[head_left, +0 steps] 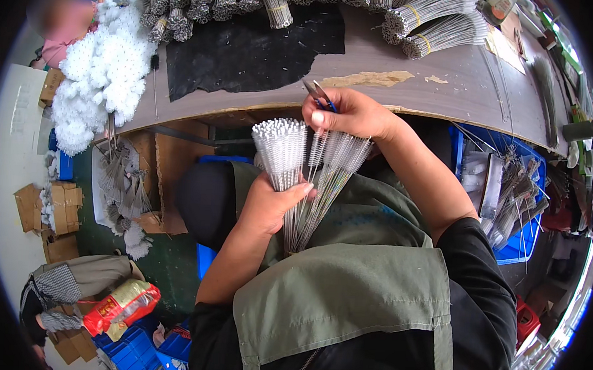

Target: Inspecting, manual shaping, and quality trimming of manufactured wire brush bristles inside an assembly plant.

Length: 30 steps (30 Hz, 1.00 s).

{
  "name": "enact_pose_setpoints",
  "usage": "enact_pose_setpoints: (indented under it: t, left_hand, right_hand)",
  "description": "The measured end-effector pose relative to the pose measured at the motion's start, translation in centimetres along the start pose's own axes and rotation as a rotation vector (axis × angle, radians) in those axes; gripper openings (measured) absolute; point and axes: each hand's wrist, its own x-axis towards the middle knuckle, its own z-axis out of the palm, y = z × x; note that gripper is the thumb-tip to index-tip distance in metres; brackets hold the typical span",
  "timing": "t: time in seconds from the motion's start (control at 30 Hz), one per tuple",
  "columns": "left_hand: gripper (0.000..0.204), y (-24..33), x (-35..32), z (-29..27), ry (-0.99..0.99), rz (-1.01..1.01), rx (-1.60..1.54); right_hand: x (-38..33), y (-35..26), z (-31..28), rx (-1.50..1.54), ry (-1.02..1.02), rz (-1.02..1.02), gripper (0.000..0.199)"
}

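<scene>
My left hand (pixel 272 200) is wrapped around a fanned bundle of thin tube brushes (pixel 281 151) with white bristled heads and twisted wire stems. The heads point up, away from me, and the stems narrow together above my lap. My right hand (pixel 352 113) is closed at the top of the bundle, around a pair of small scissors (pixel 325 99) with blue handles and two metal blades pointing up and left. Its thumb is next to the tip of one brush (pixel 316 149) standing apart between the two halves of the fan. Whether the fingers pinch that brush is hidden.
A workbench (pixel 380 79) runs across ahead, with wire brush bundles (pixel 436 26), a black sheet (pixel 249 51) and a white bristly heap (pixel 103 64). A blue crate (pixel 522 241) of wire pieces stands at right. At left, one person holds a red bag (pixel 122 310); another sits beyond the heap.
</scene>
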Motion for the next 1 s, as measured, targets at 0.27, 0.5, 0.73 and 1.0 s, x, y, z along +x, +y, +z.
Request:
enact_pose_setpoints:
  t: [0.27, 0.5, 0.73, 1.0]
  left_hand:
    - [0.014, 0.0, 0.2, 0.0, -0.026, 0.049, 0.056]
    - [0.011, 0.3, 0.2, 1.0, -0.001, 0.05, 0.136]
    - [0.015, 0.5, 0.2, 1.5, 0.041, 0.031, 0.18]
    - [0.02, 0.3, 0.2, 1.4, 0.048, 0.046, 0.225]
  right_hand:
    - [-0.7, -7.4, -0.6, -0.871, 0.149, -0.024, 0.04]
    - [0.3, -13.8, 1.9, -1.372, -0.269, 0.409, 0.031]
    - [3.2, -14.5, 4.4, -1.558, -0.534, 0.565, 0.036]
    - [4.4, -14.2, 5.0, -1.539, -0.662, 0.628, 0.038]
